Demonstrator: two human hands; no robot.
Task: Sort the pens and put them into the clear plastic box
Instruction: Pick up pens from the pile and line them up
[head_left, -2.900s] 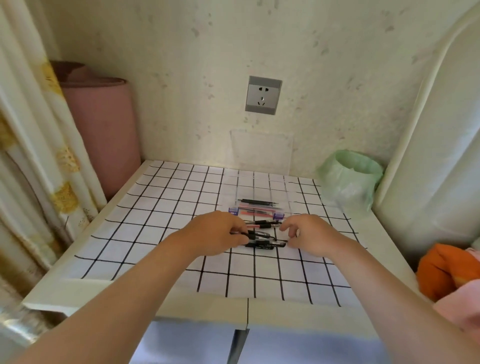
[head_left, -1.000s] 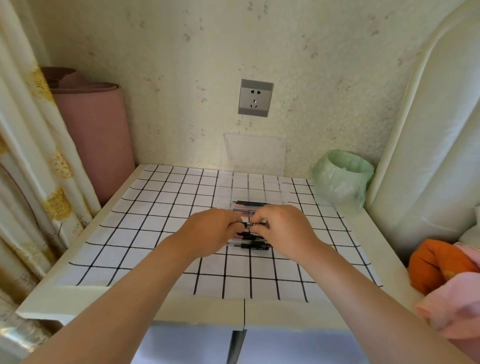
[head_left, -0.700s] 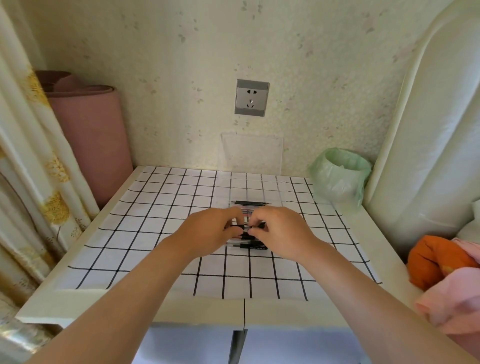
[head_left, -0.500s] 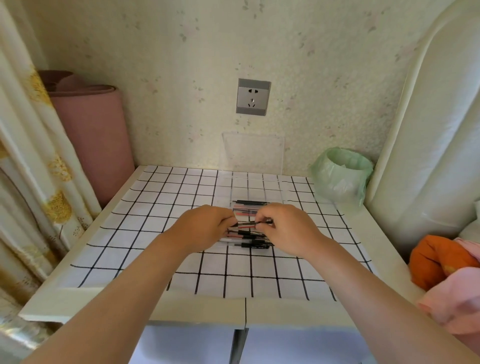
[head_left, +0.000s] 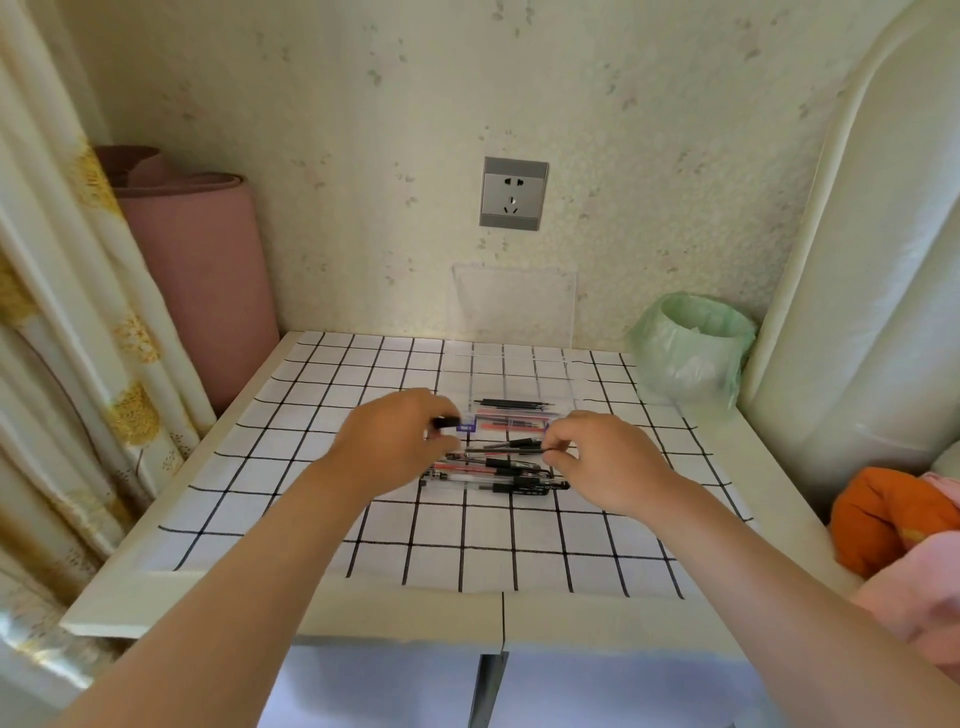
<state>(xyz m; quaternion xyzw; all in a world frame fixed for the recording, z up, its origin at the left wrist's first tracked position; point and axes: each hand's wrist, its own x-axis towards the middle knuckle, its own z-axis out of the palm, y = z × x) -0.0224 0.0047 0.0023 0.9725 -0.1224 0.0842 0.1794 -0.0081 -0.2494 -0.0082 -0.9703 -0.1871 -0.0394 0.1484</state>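
Midway through a sort: a person's two hands work over a loose heap of pens (head_left: 496, 473) on a desk (head_left: 322, 610) covered with a black-and-white grid cloth (head_left: 467, 545). The left hand (head_left: 397, 441) is curled, thumb and fingertips pinching a dark pen end (head_left: 445, 422); how much of that pen lies behind the hand cannot be seen. The right hand (head_left: 608, 462) is also curled, pinching the near end of a black pen (head_left: 511, 444) that points across toward the left hand.

Just beyond both hands sits the clear plastic box (head_left: 519, 376), its walls hard to make out against the cloth. Inside it are a row of black pens (head_left: 514, 404) on the far side and, closer to the fingertips, a row of red pens (head_left: 511, 425). That suggests sorting by colour is well under way.

Still to go, by the look of it: the heap between and just below the hands, a mix of red and black barrels lying crosswise, plus the two pens in hand. A clear panel (head_left: 514, 306), possibly the box lid, leans on the wall far beyond the hands. A green-lined bin (head_left: 691, 348) stands beyond the right hand.
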